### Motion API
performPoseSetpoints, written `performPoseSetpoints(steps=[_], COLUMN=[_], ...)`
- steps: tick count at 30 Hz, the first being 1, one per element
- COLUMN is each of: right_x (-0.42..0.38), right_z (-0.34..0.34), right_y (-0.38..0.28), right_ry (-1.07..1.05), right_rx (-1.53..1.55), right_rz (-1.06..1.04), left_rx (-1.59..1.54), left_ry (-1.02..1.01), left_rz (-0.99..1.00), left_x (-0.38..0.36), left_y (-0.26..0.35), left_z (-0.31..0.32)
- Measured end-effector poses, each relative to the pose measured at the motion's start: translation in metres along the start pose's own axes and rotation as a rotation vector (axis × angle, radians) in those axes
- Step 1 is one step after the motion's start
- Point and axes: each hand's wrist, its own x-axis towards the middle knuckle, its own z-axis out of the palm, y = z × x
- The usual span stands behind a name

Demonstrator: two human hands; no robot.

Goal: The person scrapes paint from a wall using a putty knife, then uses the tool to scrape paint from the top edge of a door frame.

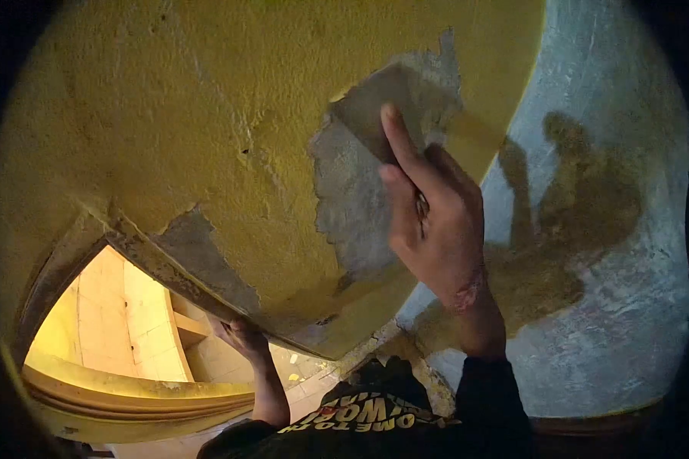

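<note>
In the head view my right hand (440, 206) is raised to the wall, closed around a flat scraper (364, 111) with a wide dark blade. The index finger lies stretched along the blade. The blade lies over a grey patch (352, 183) where the yellow paint is gone, close to its upper ragged edge. Lower down, my left hand (245, 338) holds the edge of an opening's frame (157, 245); its fingertips are partly hidden.
Yellow painted wall (169, 92) fills the upper left, with a second bare patch (207, 256) beside the frame. Pale blue-white wall (612, 336) lies to the right, carrying my shadow. Through the opening show a lit yellow wall (104, 306) and flakes on a floor.
</note>
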Motion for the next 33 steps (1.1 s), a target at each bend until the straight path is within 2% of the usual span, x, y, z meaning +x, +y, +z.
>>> performPoseSetpoints(steps=[3,5,8,10,11,13,17,18,20,22,23,25,29,33], right_x=[0.003,-0.008,0.007,0.001,-0.005,0.003,-0.002,-0.002,-0.002,0.012,0.018,-0.002,0.022,-0.003], right_z=[-0.001,-0.002,-0.007,-0.003,0.0,0.002,0.008,0.006,0.004,0.007,0.007,0.006,0.001,0.001], right_y=[0.004,0.002,-0.008,0.0,-0.001,-0.005,0.002,0.001,-0.004,-0.011,-0.013,-0.007,-0.018,-0.011], right_ry=[0.04,-0.024,-0.052,-0.018,0.006,0.012,0.074,0.075,0.021,0.078,0.129,0.088,0.106,0.027], right_rx=[0.06,0.057,0.113,0.105,0.117,0.114,0.176,0.181,0.131,0.157,0.171,0.128,0.117,0.09], right_rz=[-0.038,0.027,0.031,0.009,0.009,-0.017,-0.025,-0.024,0.019,0.004,-0.035,-0.007,-0.024,0.049], left_rx=[-0.026,-0.007,-0.02,-0.017,-0.004,0.005,0.024,0.01,-0.007,0.065,0.069,0.106,0.071,0.082], left_ry=[-0.04,-0.082,-0.056,-0.037,-0.038,-0.039,-0.022,0.001,0.038,-0.021,-0.026,-0.062,-0.046,-0.089], left_rz=[0.004,-0.025,0.044,-0.133,-0.137,0.072,0.011,0.043,0.089,-0.221,-0.217,-0.04,0.004,0.025], left_x=[0.003,0.002,0.005,0.003,0.0,0.003,-0.001,-0.001,0.002,0.0,0.002,0.003,0.003,0.004], left_y=[0.005,0.009,0.009,0.005,0.005,0.001,0.01,-0.004,0.006,0.029,0.025,0.015,0.014,0.014], left_z=[0.003,-0.002,-0.001,-0.002,-0.005,0.0,0.003,0.002,0.008,0.005,0.003,-0.002,0.001,-0.008])
